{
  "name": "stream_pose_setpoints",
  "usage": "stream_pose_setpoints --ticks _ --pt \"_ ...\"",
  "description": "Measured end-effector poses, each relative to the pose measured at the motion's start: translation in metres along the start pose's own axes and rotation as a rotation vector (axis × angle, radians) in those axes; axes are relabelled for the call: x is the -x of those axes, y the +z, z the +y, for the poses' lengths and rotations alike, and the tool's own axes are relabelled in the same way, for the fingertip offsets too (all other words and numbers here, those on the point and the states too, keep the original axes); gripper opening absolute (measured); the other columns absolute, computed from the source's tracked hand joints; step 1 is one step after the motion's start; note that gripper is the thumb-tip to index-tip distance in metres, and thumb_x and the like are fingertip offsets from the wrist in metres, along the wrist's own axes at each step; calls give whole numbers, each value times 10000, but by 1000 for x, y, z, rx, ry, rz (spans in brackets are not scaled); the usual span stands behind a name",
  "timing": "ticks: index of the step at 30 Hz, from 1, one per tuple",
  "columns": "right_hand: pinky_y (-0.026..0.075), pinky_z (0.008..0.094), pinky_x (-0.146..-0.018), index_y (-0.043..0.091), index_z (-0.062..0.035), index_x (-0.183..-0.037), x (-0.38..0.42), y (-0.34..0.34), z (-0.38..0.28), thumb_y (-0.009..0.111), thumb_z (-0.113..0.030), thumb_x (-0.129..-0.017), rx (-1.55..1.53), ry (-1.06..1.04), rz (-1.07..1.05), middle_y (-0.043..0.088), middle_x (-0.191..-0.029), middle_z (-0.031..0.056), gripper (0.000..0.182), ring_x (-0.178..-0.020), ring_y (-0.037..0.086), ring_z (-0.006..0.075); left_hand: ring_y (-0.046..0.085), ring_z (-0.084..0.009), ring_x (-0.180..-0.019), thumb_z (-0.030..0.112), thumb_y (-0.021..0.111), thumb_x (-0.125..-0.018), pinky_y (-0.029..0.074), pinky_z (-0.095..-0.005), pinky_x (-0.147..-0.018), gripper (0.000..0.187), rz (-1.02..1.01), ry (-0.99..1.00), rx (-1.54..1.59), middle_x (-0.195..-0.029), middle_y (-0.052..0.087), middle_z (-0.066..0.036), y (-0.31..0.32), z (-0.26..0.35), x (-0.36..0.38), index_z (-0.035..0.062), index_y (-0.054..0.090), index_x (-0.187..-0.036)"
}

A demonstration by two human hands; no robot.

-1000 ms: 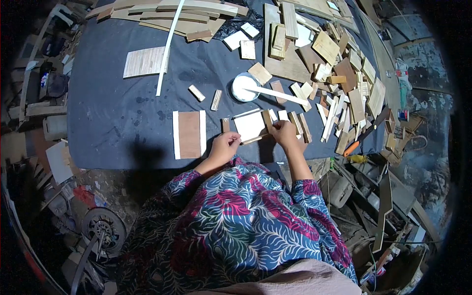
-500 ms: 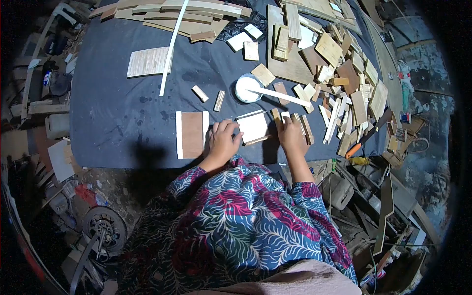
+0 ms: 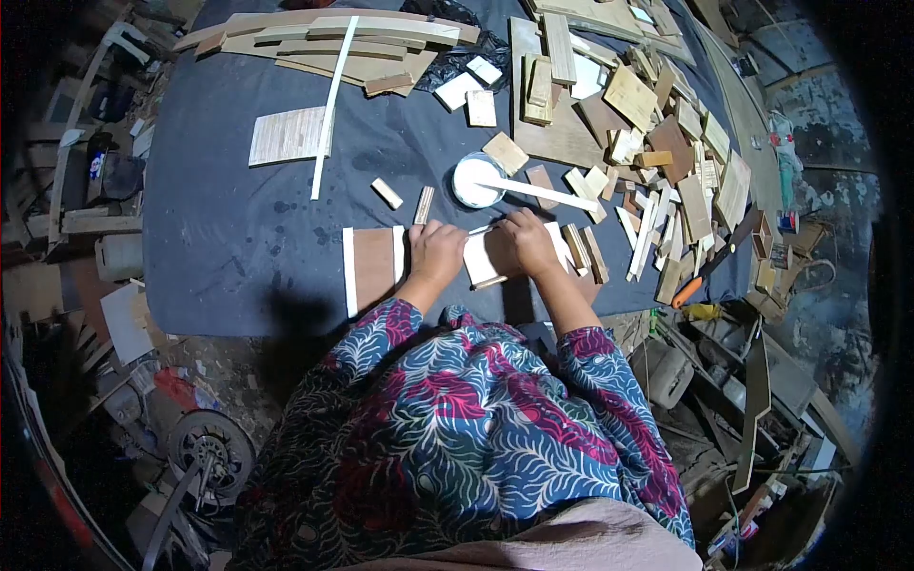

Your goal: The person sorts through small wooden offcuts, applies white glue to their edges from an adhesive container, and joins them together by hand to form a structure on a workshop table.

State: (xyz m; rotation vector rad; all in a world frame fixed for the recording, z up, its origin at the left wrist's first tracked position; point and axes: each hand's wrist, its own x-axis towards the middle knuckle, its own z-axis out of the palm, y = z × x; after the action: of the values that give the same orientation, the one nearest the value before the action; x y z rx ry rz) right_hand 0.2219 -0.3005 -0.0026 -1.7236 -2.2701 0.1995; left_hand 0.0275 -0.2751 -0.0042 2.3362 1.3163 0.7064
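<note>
A small white-faced wooden panel [image 3: 488,259] lies flat before me, with a thin wooden strip [image 3: 483,229] along its far edge. My left hand [image 3: 438,254] is at the panel's far left corner, fingers bent and closed at the strip's left end. Over the far right corner, my right hand [image 3: 529,242] pinches the strip's other end; its fingertips partly cover the wood. Left of my hands rests a brown board [image 3: 378,262] with white side strips. Short wood pieces [image 3: 584,252] stand to the right of my right hand.
A tub of white glue or paint [image 3: 477,181] with a flat stick [image 3: 547,193] across it sits beyond my hands. Wood offcuts [image 3: 657,143] pile up at the right, near an orange-handled saw [image 3: 687,291]. Two small blocks [image 3: 387,193] lie beyond the brown board.
My right hand has moved left from the wood pieces to the panel's far right corner. My left hand has shifted forward to the far left corner. The view has tilted slightly.
</note>
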Motion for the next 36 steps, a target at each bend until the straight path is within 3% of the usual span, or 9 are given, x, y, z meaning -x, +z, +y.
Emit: stream_pose_setpoints --ticks 8,12,15,17,20,27,36 --pt "424 352 -756 601 -50 -817 5 4 0 517 -106 -676 49 -100 112 549 -856 83 174 -863 513 251 509 -179 -771 138 610 -695 331 -361 -724 46 29 92 -12 -724 572 25 3 -2 3 129 638 -730" --pt "425 365 -765 597 -40 -828 3 -1 -6 531 -65 -671 -13 -44 122 547 -865 102 173 -872 513 270 506 -186 -785 160 616 -696 327 -366 -736 95 -23 73 -27 -749 572 11 -2 0 2 125 632 -783" --pt "425 376 -782 588 -16 -840 2 -7 -9 551 -2 -654 -198 115 101 553 -900 128 190 -900 508 307 501 -191 -830 190 620 -701 318 -379 -755 153 -21 18 -19 -797 577 6 -7 4 5 126 618 -840" --pt "426 384 -784 579 5 -856 5 -7 -5 555 34 -644 -300 274 222 560 -914 157 216 -893 515 340 483 -202 -861 186 626 -693 307 -392 -780 185 64 -53 42 -831 567 17 -9 6 6 139 591 -868" --pt "434 389 -767 577 14 -866 6 -8 3 548 41 -651 -439 398 78 567 -897 174 219 -864 530 352 489 -186 -888 216 616 -714 290 -381 -781 156 -2 -100 16 -853 585 20 -10 4 9 134 606 -846" --pt "446 380 -730 602 -4 -837 0 -9 -1 565 22 -675 -369 196 77 565 -823 159 168 -809 541 345 494 -180 -862 211 610 -718 287 -372 -782 102 24 -68 -12 -826 586 29 -5 -4 9 139 608 -790" --pt "451 378 -743 620 -7 -818 3 -6 1 574 6 -687 -322 176 98 591 -839 146 140 -780 562 325 504 -177 -815 185 606 -717 309 -391 -780 60 57 -38 2 -799 581 29 -1 -5 7 136 606 -751"
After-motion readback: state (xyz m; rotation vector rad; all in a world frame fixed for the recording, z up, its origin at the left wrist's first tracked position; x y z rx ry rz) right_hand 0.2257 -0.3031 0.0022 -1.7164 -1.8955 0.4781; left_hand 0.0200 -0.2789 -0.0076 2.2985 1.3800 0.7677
